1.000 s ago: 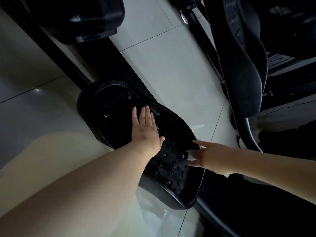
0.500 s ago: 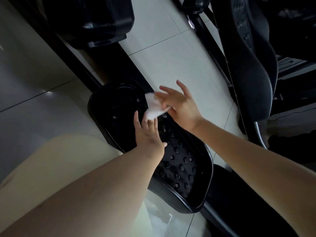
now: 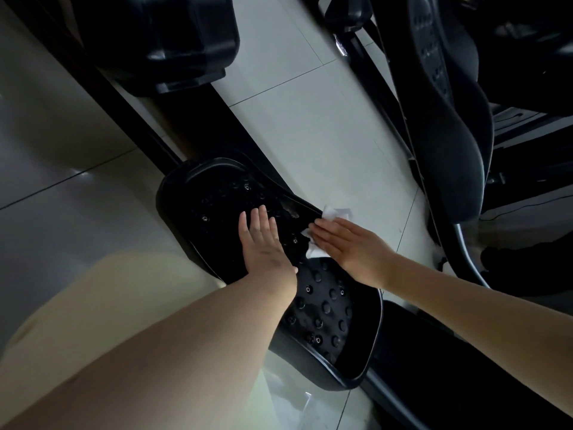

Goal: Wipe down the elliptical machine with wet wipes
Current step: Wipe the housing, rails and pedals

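Beside wipe [image 3: 336, 212] on pedal [image 3: 325, 305], left hand [image 3: 263, 243]

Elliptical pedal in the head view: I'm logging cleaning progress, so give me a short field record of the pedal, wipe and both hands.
pedal: black, studded, above the tiled floor
wet wipe: white, crumpled, at the pedal's right edge
left hand: flat, fingers straight, resting on the pedal's middle
right hand: flat, fingers straight, pressing the wet wipe onto the pedal
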